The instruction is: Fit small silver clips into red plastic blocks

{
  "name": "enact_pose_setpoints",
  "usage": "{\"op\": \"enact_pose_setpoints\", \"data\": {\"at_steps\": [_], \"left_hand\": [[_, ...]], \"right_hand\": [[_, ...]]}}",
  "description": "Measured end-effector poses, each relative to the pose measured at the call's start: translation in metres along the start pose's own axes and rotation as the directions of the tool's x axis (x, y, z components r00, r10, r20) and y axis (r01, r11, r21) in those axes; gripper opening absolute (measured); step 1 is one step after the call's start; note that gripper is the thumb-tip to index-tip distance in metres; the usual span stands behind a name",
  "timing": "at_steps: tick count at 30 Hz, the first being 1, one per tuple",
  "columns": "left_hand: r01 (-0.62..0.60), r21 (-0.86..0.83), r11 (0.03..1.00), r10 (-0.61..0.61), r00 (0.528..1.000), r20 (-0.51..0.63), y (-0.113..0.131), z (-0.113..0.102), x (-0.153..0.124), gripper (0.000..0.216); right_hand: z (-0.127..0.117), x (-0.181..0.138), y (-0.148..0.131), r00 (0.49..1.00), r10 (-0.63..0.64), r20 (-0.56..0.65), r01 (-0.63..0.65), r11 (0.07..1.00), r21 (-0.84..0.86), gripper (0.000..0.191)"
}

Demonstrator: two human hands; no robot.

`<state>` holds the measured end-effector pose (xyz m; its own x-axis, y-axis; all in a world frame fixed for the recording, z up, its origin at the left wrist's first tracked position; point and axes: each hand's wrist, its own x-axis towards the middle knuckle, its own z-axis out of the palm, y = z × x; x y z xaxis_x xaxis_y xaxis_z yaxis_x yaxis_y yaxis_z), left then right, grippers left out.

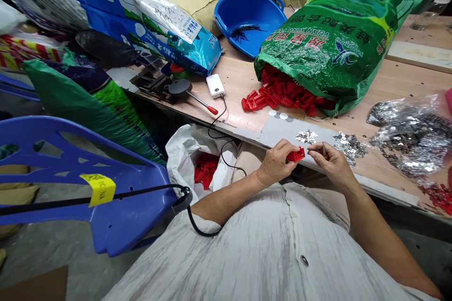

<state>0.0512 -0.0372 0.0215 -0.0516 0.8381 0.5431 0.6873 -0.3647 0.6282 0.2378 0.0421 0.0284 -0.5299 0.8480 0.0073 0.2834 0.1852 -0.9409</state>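
My left hand (277, 162) is closed around a small red plastic part (296, 154), held just over the table's front edge. Close to the right of that part, my right hand (329, 160) pinches with thumb and forefinger; what sits between the tips is too small to make out. Beyond both hands, a small pile of flat silvery metal pieces (306, 137) lies on a grey sheet (277, 130). A second pile of metal pieces (348, 146) lies behind my right hand. More red plastic parts (278, 94) spill from the mouth of a green woven sack (328, 51).
At the back stands a blue basin (226, 14) with thin black pieces. Clear bags of metal pieces (413, 136) lie at right. A lever tool (180, 88) and a white power bank (215, 85) are at left. Below are a white sack (180, 148) and a blue chair (134, 211).
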Motion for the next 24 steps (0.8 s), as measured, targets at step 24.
{"op": "enact_pose_setpoints", "data": {"at_steps": [24], "left_hand": [[-0.01, -0.197, 0.98, 0.035, 0.992, 0.121, 0.001, 0.007, -0.02, 0.023]], "right_hand": [[0.003, -0.017, 0.006, 0.923, 0.223, 0.313, -0.311, 0.912, 0.267, 0.044]]}}
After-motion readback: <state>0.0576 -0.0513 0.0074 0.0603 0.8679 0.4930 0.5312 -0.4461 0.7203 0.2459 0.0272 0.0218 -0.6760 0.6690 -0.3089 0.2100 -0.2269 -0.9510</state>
